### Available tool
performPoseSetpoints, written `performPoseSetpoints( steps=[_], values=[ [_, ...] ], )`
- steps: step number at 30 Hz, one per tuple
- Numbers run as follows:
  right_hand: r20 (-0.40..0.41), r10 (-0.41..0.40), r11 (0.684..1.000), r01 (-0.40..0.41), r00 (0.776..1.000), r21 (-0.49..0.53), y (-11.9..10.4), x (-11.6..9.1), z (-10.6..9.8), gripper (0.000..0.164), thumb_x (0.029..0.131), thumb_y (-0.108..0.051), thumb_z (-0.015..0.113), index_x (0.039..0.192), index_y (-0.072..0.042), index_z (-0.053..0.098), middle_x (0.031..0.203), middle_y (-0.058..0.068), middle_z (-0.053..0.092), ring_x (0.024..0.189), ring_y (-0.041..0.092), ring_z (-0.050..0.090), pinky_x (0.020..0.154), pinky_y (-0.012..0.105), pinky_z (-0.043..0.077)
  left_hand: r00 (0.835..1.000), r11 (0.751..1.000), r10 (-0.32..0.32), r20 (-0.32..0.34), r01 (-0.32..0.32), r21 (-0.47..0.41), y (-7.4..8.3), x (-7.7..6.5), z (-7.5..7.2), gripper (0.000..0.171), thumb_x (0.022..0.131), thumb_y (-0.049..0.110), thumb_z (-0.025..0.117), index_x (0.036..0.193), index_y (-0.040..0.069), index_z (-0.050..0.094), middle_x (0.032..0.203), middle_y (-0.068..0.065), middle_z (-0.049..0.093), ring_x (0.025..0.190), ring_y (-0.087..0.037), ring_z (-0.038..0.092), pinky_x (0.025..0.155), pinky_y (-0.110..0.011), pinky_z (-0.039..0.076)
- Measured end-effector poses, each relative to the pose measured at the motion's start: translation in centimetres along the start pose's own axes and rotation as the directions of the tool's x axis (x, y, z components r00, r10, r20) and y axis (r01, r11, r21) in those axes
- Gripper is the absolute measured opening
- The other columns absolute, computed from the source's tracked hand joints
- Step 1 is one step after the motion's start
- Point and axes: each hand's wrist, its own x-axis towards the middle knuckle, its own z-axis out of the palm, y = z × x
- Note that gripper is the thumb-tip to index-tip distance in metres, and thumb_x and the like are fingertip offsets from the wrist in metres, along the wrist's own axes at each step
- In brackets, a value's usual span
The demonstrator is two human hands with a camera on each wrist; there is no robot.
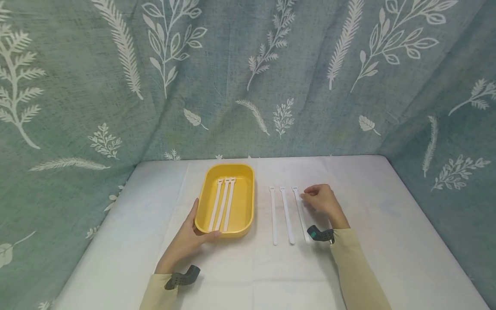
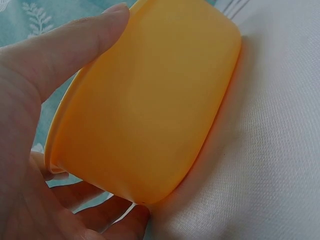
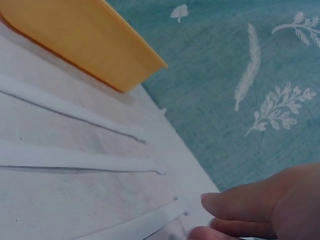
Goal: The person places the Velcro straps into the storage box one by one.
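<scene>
A yellow tray [image 1: 244,206] stands on the table at centre left, with three white hook-and-loop cable ties [image 1: 222,206] lying lengthwise inside. My left hand [image 1: 189,240] grips its near left corner. In the left wrist view the thumb [image 2: 85,42] lies along the rim, and the other fingers curl round the tray's end. Right of the tray, three more ties lie side by side: a left tie [image 1: 273,215], a middle tie [image 1: 287,215] and a right tie [image 1: 300,211]. Beside the right tie's slotted head hovers my right hand [image 1: 324,201], fingers loosely bent, nothing held.
A white cloth [image 1: 217,275] covers the table. Behind it and along both sides hangs a green curtain [image 1: 228,116] with white leaf patterns. Dark camera bands sit on the left wrist [image 1: 182,277] and the right wrist [image 1: 320,234].
</scene>
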Motion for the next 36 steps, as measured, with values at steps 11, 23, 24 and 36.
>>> performPoseSetpoints(
  steps=[11,23,24,36],
  values=[
    [0.03,0.017,0.997,-0.015,0.999,-0.079,0.1,0.0,0.7,0.029,0.093,-0.015,0.073,0.111,0.007,0.072,0.092,0.018,0.078,0.075,0.018,0.073,0.067,0.028,0.059,1.0,1.0,-0.012,-0.004,0.012,-0.004,-0.1,-0.1,0.1,0.135,0.079,0.049,0.088,0.167,0.021,-0.01,0.177,-0.009,-0.001,0.161,-0.036,0.019,0.128,-0.056,0.026],
    [0.017,0.028,0.992,-0.026,0.999,-0.127,-0.2,-0.2,1.2,0.029,0.081,-0.014,0.082,0.103,0.005,0.076,0.076,0.01,0.074,0.069,0.018,0.067,0.064,0.026,0.052,1.0,1.0,0.001,-0.002,-0.001,-0.006,0.1,-0.1,0.0,0.135,0.079,0.05,0.088,0.167,0.02,-0.01,0.177,-0.009,0.0,0.161,-0.035,0.02,0.129,-0.055,0.026],
    [0.013,0.027,0.991,-0.025,1.0,-0.128,-0.1,-0.2,1.3,0.029,0.081,-0.013,0.083,0.103,0.005,0.076,0.076,0.009,0.074,0.069,0.017,0.066,0.064,0.026,0.052,1.0,1.0,0.003,-0.001,-0.003,-0.006,0.1,-0.1,0.0,0.135,0.079,0.049,0.088,0.167,0.02,-0.01,0.177,-0.009,0.0,0.161,-0.035,0.019,0.129,-0.055,0.026],
    [0.013,0.043,0.99,-0.041,0.999,-0.134,-0.5,-0.3,2.1,0.022,0.081,-0.009,0.082,0.099,0.002,0.076,0.093,0.016,0.077,0.082,0.023,0.071,0.074,0.033,0.06,1.0,1.0,-0.018,0.006,0.018,-0.003,0.3,-0.2,-0.2,0.134,0.079,0.052,0.087,0.167,0.025,-0.011,0.177,-0.009,0.0,0.162,-0.035,0.017,0.129,-0.056,0.024]
  ],
)
